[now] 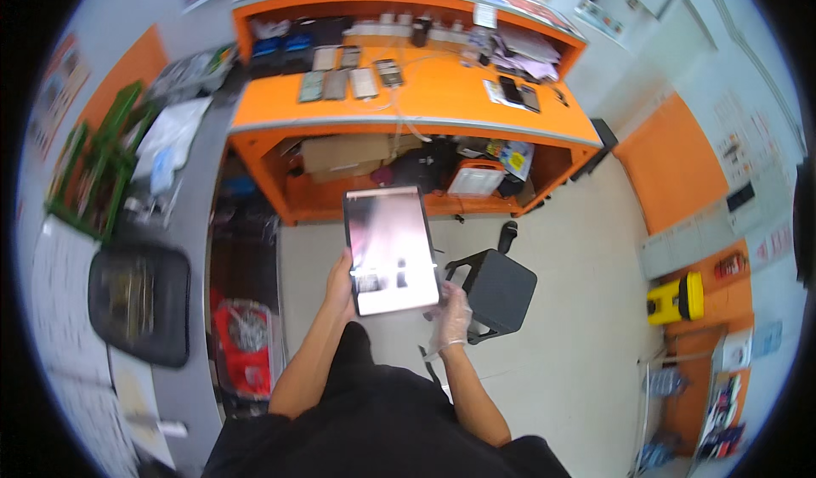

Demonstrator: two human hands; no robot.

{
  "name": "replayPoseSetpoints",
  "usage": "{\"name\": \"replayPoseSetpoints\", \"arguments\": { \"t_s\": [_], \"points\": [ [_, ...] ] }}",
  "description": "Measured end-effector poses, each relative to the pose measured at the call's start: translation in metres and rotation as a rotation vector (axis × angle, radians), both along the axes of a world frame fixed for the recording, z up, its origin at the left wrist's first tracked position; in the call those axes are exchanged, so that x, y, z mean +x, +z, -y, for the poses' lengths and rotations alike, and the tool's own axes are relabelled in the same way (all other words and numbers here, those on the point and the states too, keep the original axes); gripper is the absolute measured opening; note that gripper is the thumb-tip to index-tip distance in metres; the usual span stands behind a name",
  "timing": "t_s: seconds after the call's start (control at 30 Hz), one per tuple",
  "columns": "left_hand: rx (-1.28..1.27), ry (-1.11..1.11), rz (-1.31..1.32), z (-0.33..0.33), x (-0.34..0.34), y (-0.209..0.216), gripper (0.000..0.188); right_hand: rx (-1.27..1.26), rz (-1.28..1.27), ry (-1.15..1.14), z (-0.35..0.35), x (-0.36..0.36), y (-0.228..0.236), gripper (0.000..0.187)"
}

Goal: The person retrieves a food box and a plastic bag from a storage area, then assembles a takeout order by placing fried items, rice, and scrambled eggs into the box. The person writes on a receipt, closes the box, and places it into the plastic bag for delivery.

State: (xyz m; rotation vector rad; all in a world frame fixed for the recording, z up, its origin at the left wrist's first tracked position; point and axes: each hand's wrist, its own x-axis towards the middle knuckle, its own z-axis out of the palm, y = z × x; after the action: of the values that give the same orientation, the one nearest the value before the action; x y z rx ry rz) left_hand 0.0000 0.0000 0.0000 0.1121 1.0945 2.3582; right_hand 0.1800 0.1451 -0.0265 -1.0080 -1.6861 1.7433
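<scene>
Holding a tablet (391,253) screen up in the air before the body, over the pale floor (586,342), short of the near edge of the orange bench (459,108). Gripping its left edge with the bare left hand (340,287), closed on it. Resting the right hand (455,315), in a thin clear glove, half curled by its lower right corner; cannot tell through the blur whether pinching or merely touching. Could slip or tip floorward, from relying on one edge or from glove film sliding along the rim. Could also knock a corner when turning right, owing to the black stool (503,291) just beside the gloved hand, in the way of the bench's right half. Note at left, below the inner edge of the grey bench (191,282), a red basket (262,376). Farther off, beware of a white cable (408,125) draped over the orange bench's near edge, likely to snag. Beyond, see phones (336,84) toward its left end and dark phones (510,90) toward its right corner
</scene>
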Motion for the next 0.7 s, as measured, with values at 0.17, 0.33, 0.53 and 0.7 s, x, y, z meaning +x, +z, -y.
{"name": "replayPoseSetpoints", "arguments": {
  "t_s": [0.17,0.33,0.53,0.7],
  "points": [
    [0.004,-0.269,0.272,-0.236,-0.192,0.008,0.038,-0.116,0.353,-0.339,-0.095,0.052,-0.209,0.049],
    [-0.311,-0.170,-0.198,-0.435,-0.382,0.025,0.035,-0.420,1.280,-0.327,-0.026,0.134,-0.309,0.039],
    [-0.663,-0.301,-0.648,-0.613,-0.414,-0.023,0.034,-0.710,0.770,-1.234,0.099,0.100,-0.163,0.043],
    [-0.752,-0.448,-0.923,-0.684,-0.325,-0.051,0.034,-0.941,0.737,-1.441,0.196,0.022,-0.141,0.049]
  ]
}}
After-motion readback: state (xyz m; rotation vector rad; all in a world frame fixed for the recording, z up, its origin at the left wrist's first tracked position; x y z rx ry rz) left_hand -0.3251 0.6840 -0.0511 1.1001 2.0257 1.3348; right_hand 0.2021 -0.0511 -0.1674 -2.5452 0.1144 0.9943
